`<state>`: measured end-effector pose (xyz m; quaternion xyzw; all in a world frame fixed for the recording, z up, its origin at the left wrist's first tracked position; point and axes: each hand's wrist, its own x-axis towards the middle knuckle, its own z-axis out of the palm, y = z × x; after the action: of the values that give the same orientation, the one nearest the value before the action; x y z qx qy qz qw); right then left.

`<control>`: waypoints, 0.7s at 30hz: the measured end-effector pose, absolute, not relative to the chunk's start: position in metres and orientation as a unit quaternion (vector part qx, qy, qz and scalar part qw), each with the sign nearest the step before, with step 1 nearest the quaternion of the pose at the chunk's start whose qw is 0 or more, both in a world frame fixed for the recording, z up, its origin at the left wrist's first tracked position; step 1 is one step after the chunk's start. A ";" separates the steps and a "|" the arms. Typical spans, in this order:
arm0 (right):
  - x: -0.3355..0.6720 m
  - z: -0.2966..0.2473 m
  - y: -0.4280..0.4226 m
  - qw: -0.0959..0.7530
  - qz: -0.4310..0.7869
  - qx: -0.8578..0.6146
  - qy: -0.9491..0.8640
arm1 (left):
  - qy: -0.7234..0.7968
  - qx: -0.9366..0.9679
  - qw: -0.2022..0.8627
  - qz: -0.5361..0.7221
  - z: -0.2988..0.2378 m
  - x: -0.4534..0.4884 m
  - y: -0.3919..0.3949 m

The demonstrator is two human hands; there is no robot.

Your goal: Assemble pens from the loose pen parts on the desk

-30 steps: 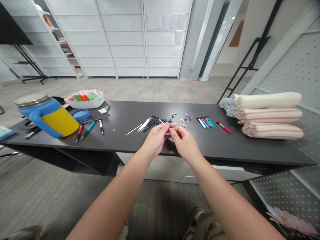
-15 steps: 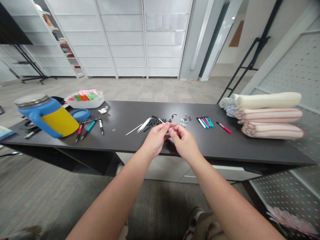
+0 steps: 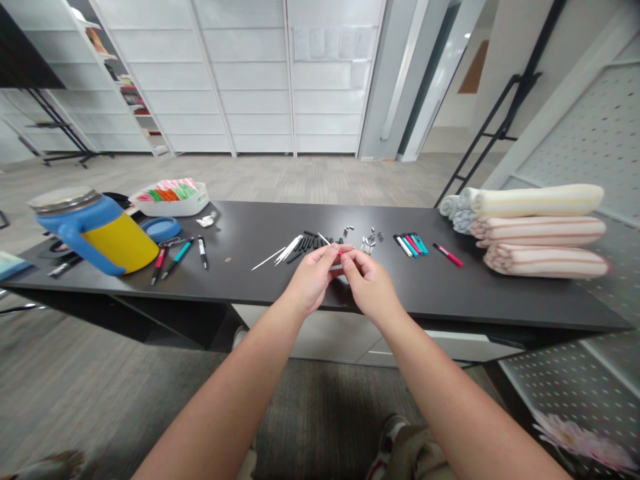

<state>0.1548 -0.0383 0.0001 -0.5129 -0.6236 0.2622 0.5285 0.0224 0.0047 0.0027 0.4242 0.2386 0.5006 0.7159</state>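
Dark surface (image 3: 430, 293) carries rolled towels (image 3: 537, 230), pens (image 3: 410, 245) and rows of loose pen parts (image 3: 310, 241). Left hand (image 3: 313, 277) and right hand (image 3: 370, 288), just above it, both pinch one thin white refill (image 3: 326, 241) with a red end.

My left hand (image 3: 313, 277) and right hand (image 3: 370, 283) hide most of the red-marked pen part (image 3: 339, 253) between them, and the metal pen pieces (image 3: 369, 245) just beyond are too small to tell.

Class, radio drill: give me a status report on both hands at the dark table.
Left hand, right hand together, pinching a thin white refill with a red end. Black pen parts lie just beyond, on the dark table.
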 end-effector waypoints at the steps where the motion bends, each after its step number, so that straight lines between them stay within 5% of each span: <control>1: 0.155 0.000 -0.038 0.527 0.261 -0.512 -0.626 | 0.239 0.425 0.714 0.502 0.002 0.022 0.005; 21: 0.153 -0.002 -0.038 0.526 0.289 -0.528 -0.601 | 0.243 0.434 0.710 0.499 -0.002 0.023 0.007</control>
<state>0.1532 -0.0379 -0.0023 -0.5275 -0.6009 0.2891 0.5264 0.0230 0.0069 -0.0022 0.4340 0.2426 0.4991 0.7097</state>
